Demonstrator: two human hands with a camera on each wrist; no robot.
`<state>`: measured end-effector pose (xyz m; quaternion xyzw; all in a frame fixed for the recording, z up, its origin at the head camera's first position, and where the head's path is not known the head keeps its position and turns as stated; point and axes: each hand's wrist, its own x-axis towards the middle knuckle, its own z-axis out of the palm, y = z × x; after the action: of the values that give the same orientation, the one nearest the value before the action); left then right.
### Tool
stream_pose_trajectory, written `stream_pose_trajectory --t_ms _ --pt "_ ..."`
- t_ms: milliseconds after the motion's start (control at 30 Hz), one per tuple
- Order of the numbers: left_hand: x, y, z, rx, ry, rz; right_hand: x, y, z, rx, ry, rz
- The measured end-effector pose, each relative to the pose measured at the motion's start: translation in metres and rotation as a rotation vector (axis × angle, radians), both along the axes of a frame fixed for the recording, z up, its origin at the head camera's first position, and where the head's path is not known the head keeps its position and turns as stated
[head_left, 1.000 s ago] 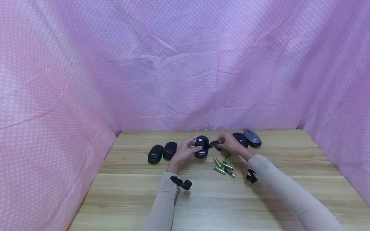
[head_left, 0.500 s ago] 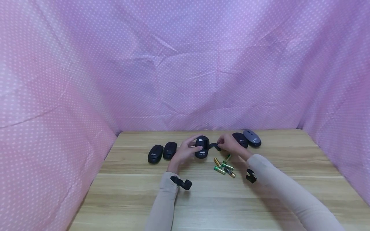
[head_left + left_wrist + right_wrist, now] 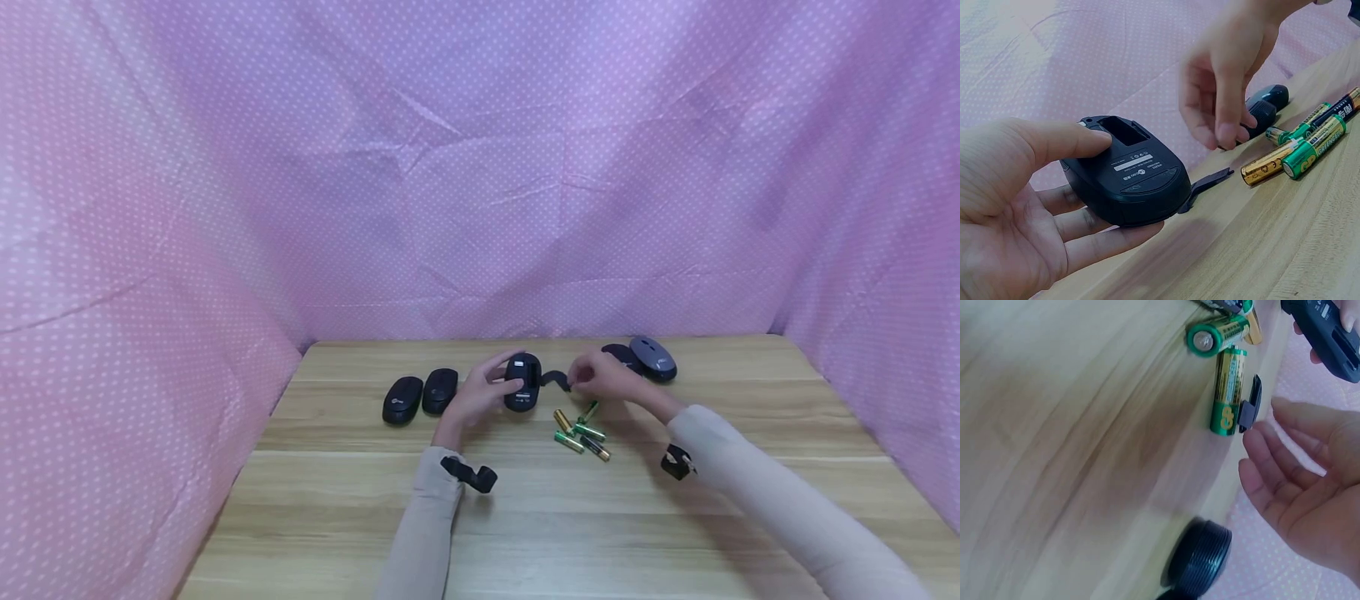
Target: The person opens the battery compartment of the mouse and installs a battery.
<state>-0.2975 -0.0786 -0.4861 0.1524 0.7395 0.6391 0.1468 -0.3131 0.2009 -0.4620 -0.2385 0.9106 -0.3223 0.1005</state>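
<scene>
While left hand [image 3: 480, 395] grips upturned mouse [image 3: 522, 382], long axis roughly fore-and-aft, right hand [image 3: 603, 377], empty and loosely curled, hangs just beside cover [image 3: 1248, 412] on surface [image 3: 555, 517]; batteries [image 3: 590, 432] nearer right hand than left.

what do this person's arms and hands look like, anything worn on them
The left sleeve and right sleeve are long, plain, pale beige. The left wrist device is black, bent, with a rounded end; the right wrist device is black, its shape unclear. The left hand and right hand wear no gloves.
</scene>
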Motion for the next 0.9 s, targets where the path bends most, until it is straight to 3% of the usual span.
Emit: stream_pose_trajectory --t_ms 167,467,600,900 --pt "0.001 -0.001 0.000 0.007 -0.002 -0.007 0.009 0.008 0.003 0.007 0.014 0.119" --pt "0.000 -0.002 0.000 0.007 0.004 -0.009 0.029 0.011 0.005 0.045 0.054 0.182" --pt "0.000 -0.002 -0.002 0.010 0.007 -0.011 0.032 0.013 0.001 0.067 0.072 0.203" --pt "0.001 -0.001 -0.002 0.010 0.002 -0.010 0.033 0.016 -0.007 0.125 0.205 0.251"
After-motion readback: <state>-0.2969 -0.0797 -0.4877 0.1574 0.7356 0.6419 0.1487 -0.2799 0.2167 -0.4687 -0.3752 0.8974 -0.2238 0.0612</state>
